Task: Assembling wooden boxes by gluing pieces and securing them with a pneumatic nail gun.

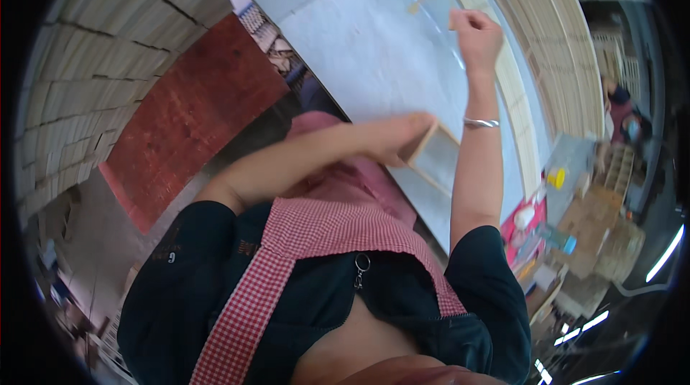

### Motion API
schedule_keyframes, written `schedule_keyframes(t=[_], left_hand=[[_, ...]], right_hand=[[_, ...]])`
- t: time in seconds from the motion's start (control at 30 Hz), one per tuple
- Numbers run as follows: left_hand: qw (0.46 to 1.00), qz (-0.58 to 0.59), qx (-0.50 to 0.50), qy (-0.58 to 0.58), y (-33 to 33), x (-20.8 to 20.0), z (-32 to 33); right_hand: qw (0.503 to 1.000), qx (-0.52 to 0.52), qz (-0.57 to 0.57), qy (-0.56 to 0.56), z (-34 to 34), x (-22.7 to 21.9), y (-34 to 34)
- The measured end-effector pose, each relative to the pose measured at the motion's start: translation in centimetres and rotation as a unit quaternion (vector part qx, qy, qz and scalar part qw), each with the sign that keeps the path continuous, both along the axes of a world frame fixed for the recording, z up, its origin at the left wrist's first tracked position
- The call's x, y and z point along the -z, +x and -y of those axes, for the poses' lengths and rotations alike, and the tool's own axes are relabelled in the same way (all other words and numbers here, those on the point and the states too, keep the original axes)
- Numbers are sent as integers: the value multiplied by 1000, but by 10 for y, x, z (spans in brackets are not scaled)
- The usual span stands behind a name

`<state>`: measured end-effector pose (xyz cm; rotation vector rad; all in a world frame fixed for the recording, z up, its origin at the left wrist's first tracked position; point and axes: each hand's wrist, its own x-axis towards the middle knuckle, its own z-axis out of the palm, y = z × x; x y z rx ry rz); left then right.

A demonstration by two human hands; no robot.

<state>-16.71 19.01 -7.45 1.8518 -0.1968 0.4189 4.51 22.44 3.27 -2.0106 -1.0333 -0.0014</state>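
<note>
A shallow, light wooden frame or open box (pixel 424 144) sits at the near edge of the pale table. My left hand (pixel 405 139), slightly blurred, is closed on its left side. My right forearm passes over the frame's right part and hides it. Farther off, my right hand (pixel 479 39) is raised above the table with its fingers curled into a pinch. Something small and tan may show at the fingertips, too small to name. Just left of that hand, a thin curved tan strip (pixel 427 0) lies on the tabletop.
The pale table (pixel 345 33) carries a long wooden board (pixel 512 90) and stacked slats (pixel 550 47) along its right. Piled wooden pieces (pixel 93 62) and a red board (pixel 198 123) stand left. Bottles (pixel 557 238) and cardboard (pixel 596 227) lie right; another person (pixel 625 116) is beyond.
</note>
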Motion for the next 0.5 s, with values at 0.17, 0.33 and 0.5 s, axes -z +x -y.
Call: schedule_keyframes(t=[0.17, 0.33, 0.5], left_hand=[[992, -111, 52, -10, -9, -23, -11], [978, -195, 61, 42, -10, -40, -6], [966, -241, 33, 89, -11, -42, 0]], right_hand=[[988, 114, 108, -8, 152, -31, 3], [970, 169, 164, 57, 234, -24, -4], [977, 133, -135, 95, 244, -9, -14]])
